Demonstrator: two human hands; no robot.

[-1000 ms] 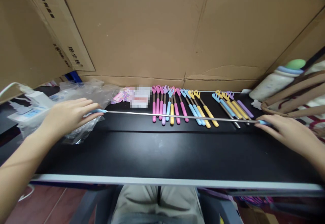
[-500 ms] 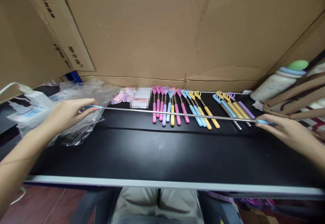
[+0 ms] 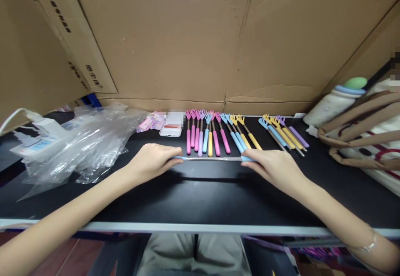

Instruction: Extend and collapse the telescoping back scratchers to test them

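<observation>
Between my two hands a telescopic back scratcher [image 3: 214, 159] is held level above the black table, its metal rod showing. My left hand [image 3: 156, 159] is closed around its blue end, whose head is hidden by the fingers. My right hand [image 3: 270, 165] grips the blue handle at the other end. Behind the rod lies a row of back scratchers with pink handles [image 3: 188, 141], purple, blue and yellow ones [image 3: 210, 144] among them. Farther right rest several more with claw heads and bare metal ends [image 3: 283, 134], beside a loose purple handle [image 3: 299, 137].
Clear plastic bags [image 3: 93, 138] cover the table's left side near a white power strip [image 3: 39, 144]. A phone [image 3: 170, 130] and pink cards [image 3: 151, 121] lie at the back. A bottle [image 3: 333, 105] and a bag [image 3: 368, 142] stand right. Cardboard [image 3: 175, 38] walls the back.
Both hands have moved inward and closer to me. The back scratcher's rod has slid together from a long extension to a short one.
</observation>
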